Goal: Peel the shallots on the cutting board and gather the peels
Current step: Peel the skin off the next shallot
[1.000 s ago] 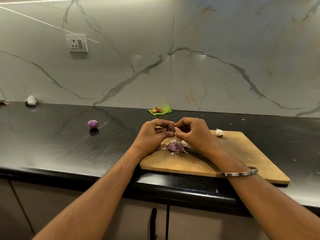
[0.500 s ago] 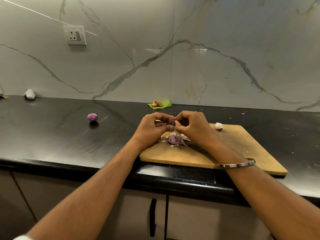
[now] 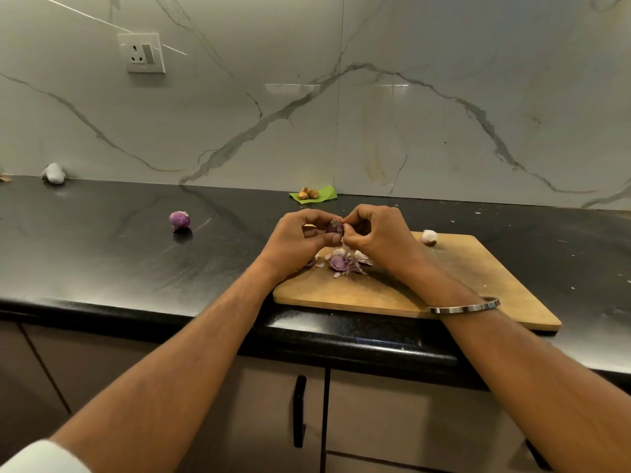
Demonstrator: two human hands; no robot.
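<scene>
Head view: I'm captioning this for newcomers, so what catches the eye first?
Both hands, left hand and right hand, pinch a small purple shallot above the wooden cutting board. Purple peels lie on it beneath them. Another purple shallot sits apart on the black counter.

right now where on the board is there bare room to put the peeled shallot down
Bare wood on the cutting board right of the peel pile, nearer than the white piece at the far edge. Crowded under both hands, where the peels lie.
</scene>
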